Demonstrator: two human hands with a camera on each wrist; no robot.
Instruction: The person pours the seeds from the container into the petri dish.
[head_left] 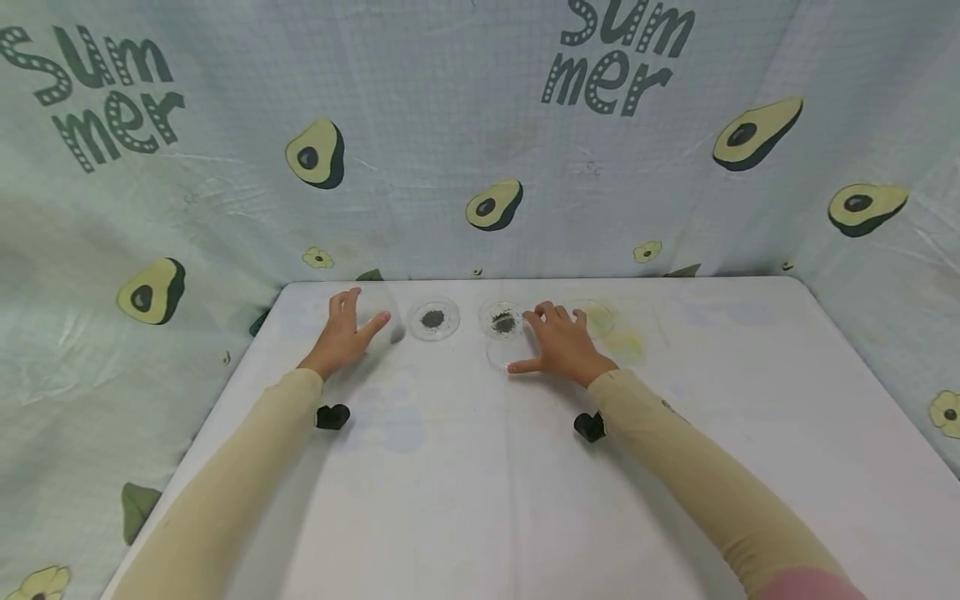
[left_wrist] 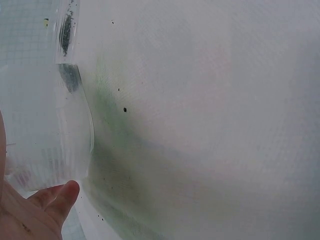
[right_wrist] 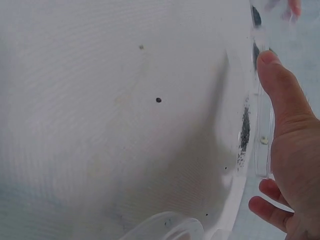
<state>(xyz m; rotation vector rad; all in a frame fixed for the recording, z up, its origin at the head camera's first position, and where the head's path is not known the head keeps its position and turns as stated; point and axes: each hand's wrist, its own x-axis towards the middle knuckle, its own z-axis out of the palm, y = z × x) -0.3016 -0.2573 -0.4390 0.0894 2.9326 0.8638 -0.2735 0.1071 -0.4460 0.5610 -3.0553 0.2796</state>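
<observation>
My left hand (head_left: 343, 335) holds a clear round plastic dish (left_wrist: 45, 125) by its edge, tilted up, with thumb and fingers spread round it. A dark grey patch shows at that dish's far edge. My right hand (head_left: 562, 343) grips another clear shallow dish (right_wrist: 263, 150) between thumb and fingers, seen edge-on in the right wrist view. In the head view it overlaps the near side of a clear dish (head_left: 491, 310) with dark granules. Between the hands lies one more clear dish (head_left: 414, 321), a small heap of dark granules (head_left: 432, 318) at its middle.
Right of my right hand, a clear dish (head_left: 609, 315) lies near a yellowish patch (head_left: 626, 342) on the white table (head_left: 450, 500). Dark specks (right_wrist: 158, 100) dot the surface. A printed cloth (head_left: 420, 125) hangs behind the table's back edge.
</observation>
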